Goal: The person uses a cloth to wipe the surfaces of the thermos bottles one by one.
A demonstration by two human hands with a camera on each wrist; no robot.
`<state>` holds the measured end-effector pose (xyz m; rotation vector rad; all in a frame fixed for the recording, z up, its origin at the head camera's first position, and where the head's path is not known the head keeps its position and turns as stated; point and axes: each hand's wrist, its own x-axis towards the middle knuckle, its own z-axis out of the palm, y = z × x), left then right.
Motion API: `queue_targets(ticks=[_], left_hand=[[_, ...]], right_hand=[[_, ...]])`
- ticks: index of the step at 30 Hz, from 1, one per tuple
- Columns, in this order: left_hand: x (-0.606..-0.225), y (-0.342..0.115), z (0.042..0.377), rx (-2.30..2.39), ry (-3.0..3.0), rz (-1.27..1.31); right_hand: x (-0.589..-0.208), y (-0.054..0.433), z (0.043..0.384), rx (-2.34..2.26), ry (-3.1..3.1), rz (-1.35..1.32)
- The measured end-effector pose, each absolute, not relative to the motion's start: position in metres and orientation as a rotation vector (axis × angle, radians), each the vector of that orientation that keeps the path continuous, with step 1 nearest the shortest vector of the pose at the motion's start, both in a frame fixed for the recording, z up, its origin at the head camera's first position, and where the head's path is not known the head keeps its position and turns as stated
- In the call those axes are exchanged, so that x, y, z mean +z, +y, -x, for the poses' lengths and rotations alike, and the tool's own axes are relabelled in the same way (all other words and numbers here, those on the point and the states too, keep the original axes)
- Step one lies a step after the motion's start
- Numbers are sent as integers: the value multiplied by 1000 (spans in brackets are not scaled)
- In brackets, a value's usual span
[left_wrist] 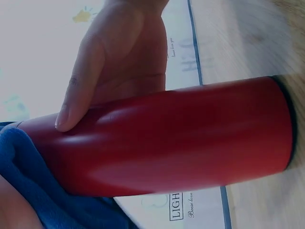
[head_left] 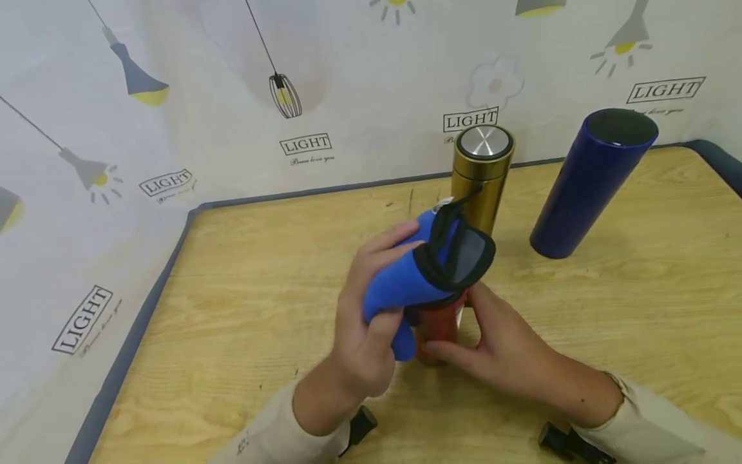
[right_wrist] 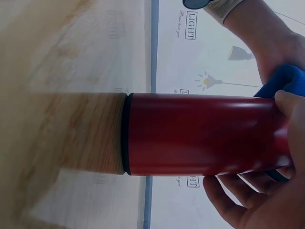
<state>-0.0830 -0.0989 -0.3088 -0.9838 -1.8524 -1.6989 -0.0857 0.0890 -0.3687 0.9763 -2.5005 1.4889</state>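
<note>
In the head view my left hand (head_left: 355, 322) grips a blue fabric bottle sleeve (head_left: 391, 287) with black trim, folded in the fingers. Its black-edged mouth faces away to the upper right. Just under the sleeve stands a red bottle (head_left: 437, 328), upright on the table, its top hidden by the fabric. My right hand (head_left: 513, 341) holds this bottle from the right, thumb on the near side and fingers round the far side. The left wrist view shows the smooth red body (left_wrist: 176, 138) with the blue cloth over its upper end. A dark base ring (right_wrist: 126, 133) shows in the right wrist view.
Behind the sleeve stands a gold bottle (head_left: 482, 174) with a silver-topped lid, partly covered by it. Farther right is a dark blue bottle (head_left: 591, 183), upright. A printed white backdrop (head_left: 371, 77) borders the wooden table (head_left: 261, 270) at the back and left.
</note>
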Motion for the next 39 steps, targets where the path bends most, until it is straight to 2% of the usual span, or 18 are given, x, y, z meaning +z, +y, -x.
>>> queue_targets(ticks=[6,20,29,39], left_hand=[[-307,-98,82,-1578,-1876,998],[-310,-97,84,-1698,-1813,961],[-308,-101,82,-1363,-1914,979],[-306,-99,85,-1551,-1903,970]], right_hand=[[-367,90,86,1519,-2525,-974],[-369,89,85,1485,-2519,-957],[-365,89,87,1541,-2550,-984],[-367,89,86,1489,-2505,-961]])
